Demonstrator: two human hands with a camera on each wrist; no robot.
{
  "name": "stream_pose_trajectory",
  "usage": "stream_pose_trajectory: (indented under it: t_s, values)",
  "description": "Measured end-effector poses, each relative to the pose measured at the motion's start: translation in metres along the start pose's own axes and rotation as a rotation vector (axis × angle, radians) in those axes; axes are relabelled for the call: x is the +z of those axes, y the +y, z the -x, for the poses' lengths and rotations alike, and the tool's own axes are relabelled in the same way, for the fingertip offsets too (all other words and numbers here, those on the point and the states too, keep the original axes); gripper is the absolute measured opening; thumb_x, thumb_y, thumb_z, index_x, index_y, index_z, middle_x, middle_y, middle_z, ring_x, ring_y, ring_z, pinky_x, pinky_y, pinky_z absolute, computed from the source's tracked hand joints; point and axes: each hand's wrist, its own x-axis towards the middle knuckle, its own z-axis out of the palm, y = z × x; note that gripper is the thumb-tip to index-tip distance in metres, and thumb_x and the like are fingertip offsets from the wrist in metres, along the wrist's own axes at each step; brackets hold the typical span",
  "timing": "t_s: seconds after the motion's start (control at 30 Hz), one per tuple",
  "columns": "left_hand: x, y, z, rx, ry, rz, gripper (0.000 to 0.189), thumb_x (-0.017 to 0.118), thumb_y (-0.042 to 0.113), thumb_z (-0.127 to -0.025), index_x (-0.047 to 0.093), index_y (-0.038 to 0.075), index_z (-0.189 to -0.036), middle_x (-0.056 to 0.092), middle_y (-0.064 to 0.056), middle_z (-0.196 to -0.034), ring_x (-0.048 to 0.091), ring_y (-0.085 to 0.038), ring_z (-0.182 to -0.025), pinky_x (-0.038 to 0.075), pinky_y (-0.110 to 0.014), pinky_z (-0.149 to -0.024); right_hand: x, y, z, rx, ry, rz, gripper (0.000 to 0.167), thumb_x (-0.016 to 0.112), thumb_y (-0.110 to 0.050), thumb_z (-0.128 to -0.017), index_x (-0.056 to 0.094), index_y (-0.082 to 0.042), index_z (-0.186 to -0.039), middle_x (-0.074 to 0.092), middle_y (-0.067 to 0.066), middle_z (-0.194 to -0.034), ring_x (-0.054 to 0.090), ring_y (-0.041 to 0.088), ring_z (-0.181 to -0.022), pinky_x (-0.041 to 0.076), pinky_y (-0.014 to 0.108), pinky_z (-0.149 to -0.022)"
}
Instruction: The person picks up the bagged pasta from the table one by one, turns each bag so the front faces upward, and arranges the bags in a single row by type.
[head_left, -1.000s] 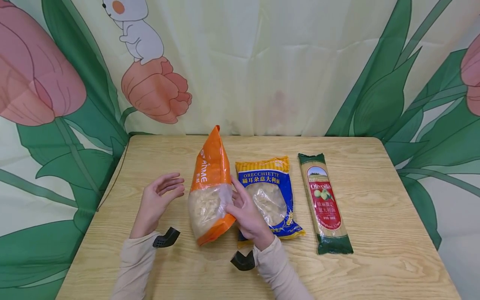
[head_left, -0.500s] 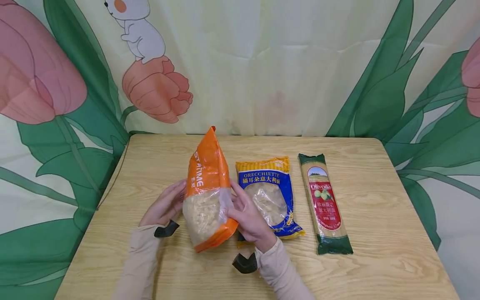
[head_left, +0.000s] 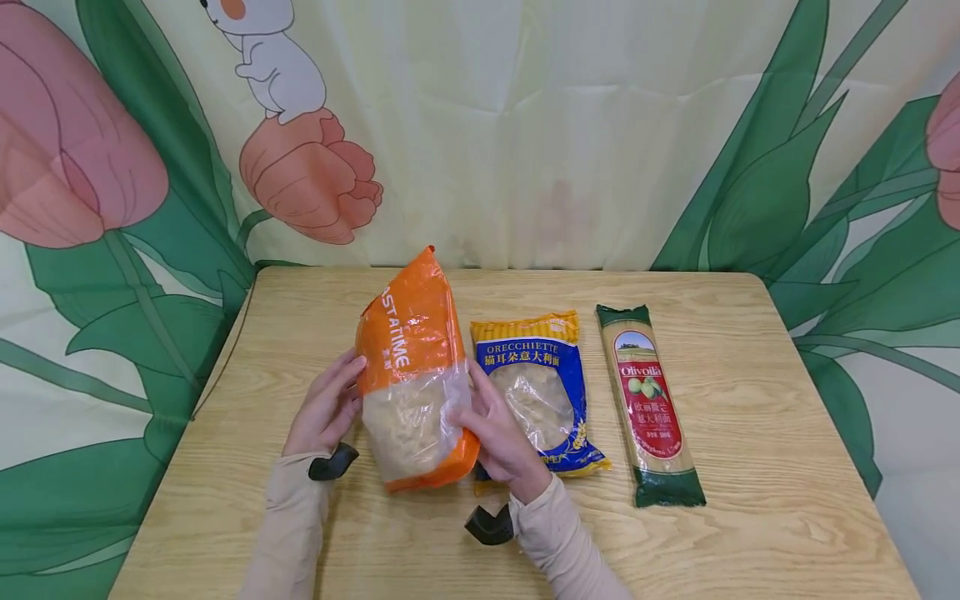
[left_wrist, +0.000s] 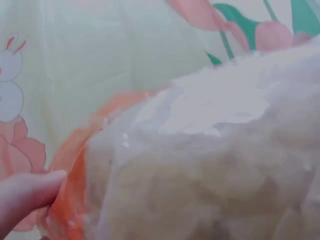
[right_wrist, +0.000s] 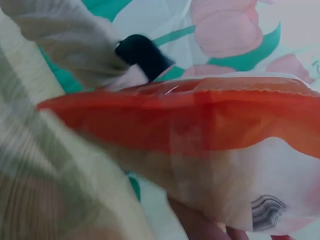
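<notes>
A plump orange bag of pasta (head_left: pixel 412 417) with a clear window and "ASTATIME" lettering is held up between both hands, its top leaning back. At its left edge my left hand (head_left: pixel 326 408) grips it, fingers partly hidden behind. The left thumb (left_wrist: pixel 35 192) presses the orange part in the left wrist view. My right hand (head_left: pixel 506 437) holds the lower right side, thumb on the front and fingers behind. From the right wrist, the bag's orange end (right_wrist: pixel 200 122) fills the middle, with fingertips showing underneath.
A blue and yellow orecchiette bag (head_left: pixel 536 400) lies on the wooden table (head_left: pixel 780 400), partly covered by my right hand. Farther right lies a long spaghetti pack (head_left: pixel 651 408) with green ends. A flower-patterned curtain (head_left: pixel 525 133) hangs behind the table.
My left hand has moved right and taken hold of the bag's left edge. The bag has turned so its front shows wider. The other two packs have stayed put.
</notes>
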Motion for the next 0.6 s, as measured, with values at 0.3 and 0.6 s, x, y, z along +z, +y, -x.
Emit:
stream_pose_trajectory:
  t_s: [0.3, 0.6]
  values:
    - [0.013, 0.021, 0.016, 0.056, 0.172, 0.024, 0.066, 0.067, 0.015, -0.095, 0.034, 0.015, -0.152, 0.054, -0.002, -0.130, 0.066, -0.012, -0.097, 0.058, -0.022, -0.082, -0.010, 0.013, 0.001, 0.025, 0.043, 0.148, 0.080, 0.066, -0.001, -0.092, 0.024, -0.021, -0.157, 0.035, 0.012, -0.153, 0.049, 0.024, -0.129, 0.050, 0.035, -0.101]
    - [0.027, 0.031, 0.022, 0.170, 0.224, 0.034, 0.062, 0.072, 0.007, -0.090, 0.041, 0.015, -0.144, 0.058, -0.005, -0.128, 0.068, -0.014, -0.103, 0.058, -0.030, -0.086, -0.007, 0.026, 0.006, 0.036, 0.125, 0.320, 0.093, 0.073, 0.009, -0.082, 0.026, -0.020, -0.157, 0.043, 0.021, -0.142, 0.060, 0.028, -0.118, 0.055, 0.031, -0.089]
